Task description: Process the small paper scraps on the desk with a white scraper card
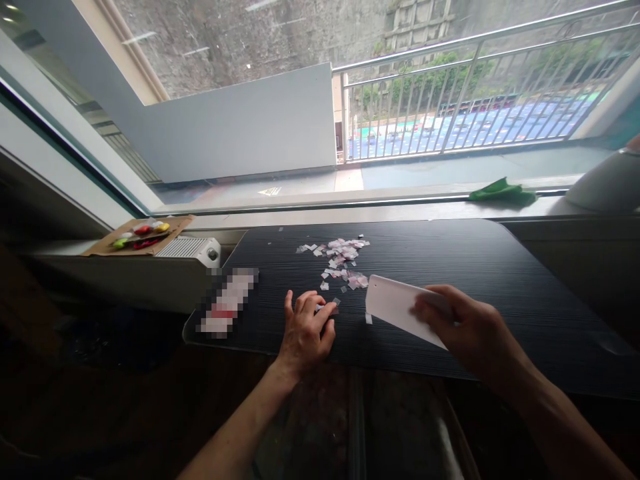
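Note:
On the dark wood-grain table (420,257), many small pale pink and white paper scraps (345,251) lie in a loose heap. My left hand (306,328) rests on the table just below the heap, its fingers bent and apart. A few scraps show at its fingertips, including a clear one beside the index finger. My right hand (460,320) grips a flat white plastic piece (395,305) with a rounded end and a small hole near one corner. It is held tilted, its far end close to the lower scraps. A single white scrap (369,319) lies just under that end.
A blurred-out pale item with a red band (227,303) lies at the table's left edge. Left of the table, cardboard with colourful small objects (143,233) sits by a white radiator (193,250). A green cloth-like piece (503,193) lies on the windowsill behind the table.

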Demonstrator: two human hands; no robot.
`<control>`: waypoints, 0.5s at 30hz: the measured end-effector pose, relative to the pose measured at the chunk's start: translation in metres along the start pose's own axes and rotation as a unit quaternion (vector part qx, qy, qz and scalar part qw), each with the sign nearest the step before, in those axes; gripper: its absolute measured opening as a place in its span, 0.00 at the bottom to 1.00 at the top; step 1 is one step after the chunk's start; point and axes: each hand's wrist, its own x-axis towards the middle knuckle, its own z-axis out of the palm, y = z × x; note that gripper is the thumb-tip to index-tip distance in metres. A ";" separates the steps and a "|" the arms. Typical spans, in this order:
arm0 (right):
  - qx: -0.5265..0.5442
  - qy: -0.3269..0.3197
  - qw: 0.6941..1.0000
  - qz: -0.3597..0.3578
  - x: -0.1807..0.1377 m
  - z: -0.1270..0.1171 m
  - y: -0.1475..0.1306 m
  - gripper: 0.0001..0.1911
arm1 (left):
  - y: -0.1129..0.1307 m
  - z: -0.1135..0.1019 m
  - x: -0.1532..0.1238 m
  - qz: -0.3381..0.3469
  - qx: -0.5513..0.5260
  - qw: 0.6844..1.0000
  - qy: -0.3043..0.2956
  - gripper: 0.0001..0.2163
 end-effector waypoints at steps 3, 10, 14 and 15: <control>0.017 -0.027 0.999 0.034 -0.002 -0.006 0.001 0.13 | 0.000 0.000 0.000 -0.004 0.005 1.000 0.004 0.13; 0.101 -0.011 0.985 0.142 0.016 -0.038 0.036 0.13 | -0.001 0.000 -0.001 0.001 0.009 0.999 0.031 0.13; 0.158 -0.062 0.970 0.175 0.040 -0.038 0.064 0.15 | -0.003 0.000 -0.002 0.008 0.009 0.999 0.042 0.14; 0.170 -0.088 0.965 0.178 0.044 -0.035 0.069 0.16 | -0.004 0.000 -0.002 0.008 0.008 0.999 0.044 0.15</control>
